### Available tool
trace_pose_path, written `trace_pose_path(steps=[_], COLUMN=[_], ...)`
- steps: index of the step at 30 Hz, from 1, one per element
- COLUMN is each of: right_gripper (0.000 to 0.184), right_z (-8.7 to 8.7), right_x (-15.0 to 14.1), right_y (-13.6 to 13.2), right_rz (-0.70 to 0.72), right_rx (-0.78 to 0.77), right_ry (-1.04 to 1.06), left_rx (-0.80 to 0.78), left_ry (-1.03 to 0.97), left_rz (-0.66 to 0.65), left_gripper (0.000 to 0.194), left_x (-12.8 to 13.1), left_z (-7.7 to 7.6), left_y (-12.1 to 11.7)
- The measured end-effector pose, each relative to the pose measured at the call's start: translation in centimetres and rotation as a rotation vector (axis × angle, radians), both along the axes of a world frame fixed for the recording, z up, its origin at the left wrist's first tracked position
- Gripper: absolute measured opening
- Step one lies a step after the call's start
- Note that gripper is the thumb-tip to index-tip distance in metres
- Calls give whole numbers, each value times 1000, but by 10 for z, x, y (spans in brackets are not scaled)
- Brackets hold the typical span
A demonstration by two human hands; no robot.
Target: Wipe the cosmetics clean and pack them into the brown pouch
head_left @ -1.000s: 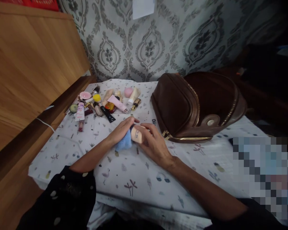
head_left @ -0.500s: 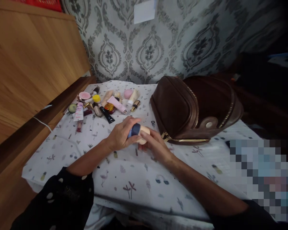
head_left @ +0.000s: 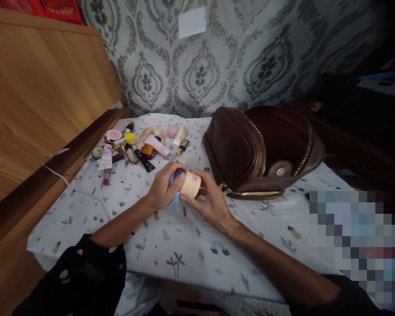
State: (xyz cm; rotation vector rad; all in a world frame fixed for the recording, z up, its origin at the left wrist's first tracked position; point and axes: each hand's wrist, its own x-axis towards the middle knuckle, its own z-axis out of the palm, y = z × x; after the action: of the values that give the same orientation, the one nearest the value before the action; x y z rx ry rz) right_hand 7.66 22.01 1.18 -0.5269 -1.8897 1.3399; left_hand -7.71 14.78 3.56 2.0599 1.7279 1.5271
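Above the middle of the patterned cloth, both hands hold a small cream-coloured container (head_left: 191, 184) with a dark blue end. My left hand (head_left: 164, 186) is wrapped around the blue end, and something light blue shows under its fingers. Around the cream end curl the thumb and fingers of my right hand (head_left: 212, 202); small print shows on that surface. A brown leather bag (head_left: 233, 145) with gold zips stands just beyond my right hand. Behind my left hand lie several cosmetics, among them a pink tube (head_left: 158, 146) and a black tube (head_left: 144, 159).
More cosmetics lie at the back left, including a pink dish (head_left: 113, 134), a yellow-capped item (head_left: 130, 138) and a pink sponge (head_left: 173, 131). A white cable (head_left: 57, 172) crosses the left edge. Wooden furniture (head_left: 52, 74) borders the left; a patterned wall (head_left: 171, 57) rises behind.
My right hand has opened its grip somewhat and shifted, so more of the cream end and its print shows. The light blue part under my left hand is more visible. The view has shifted slightly.
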Motion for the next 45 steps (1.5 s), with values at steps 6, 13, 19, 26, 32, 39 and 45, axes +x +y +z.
trace_pose_path(steps=[6, 13, 19, 26, 32, 39, 45], right_gripper=[58, 55, 44, 50, 41, 53, 56], right_z=[6, 5, 7, 7, 9, 5, 5], right_x=[-1, -3, -3, -3, -4, -2, -3], right_y=[0, 0, 0, 2, -1, 3, 0], right_rz=[323, 406, 298, 437, 335, 511, 560], right_rx=[-657, -831, -747, -891, -787, -1070, -1074], right_ry=[-38, 148, 246, 101, 193, 7, 22], left_rx=[104, 79, 82, 75, 41, 154, 17], left_ry=[173, 160, 163, 144, 168, 306, 103], left_rz=[-71, -26, -16, -70, -28, -125, -104], left_gripper=[25, 24, 22, 26, 25, 40, 37], left_x=[0, -4, -3, -2, -2, -5, -5], left_z=[1, 2, 1, 1, 1, 0, 6], left_y=[-3, -4, -4, -6, -5, -3, -5])
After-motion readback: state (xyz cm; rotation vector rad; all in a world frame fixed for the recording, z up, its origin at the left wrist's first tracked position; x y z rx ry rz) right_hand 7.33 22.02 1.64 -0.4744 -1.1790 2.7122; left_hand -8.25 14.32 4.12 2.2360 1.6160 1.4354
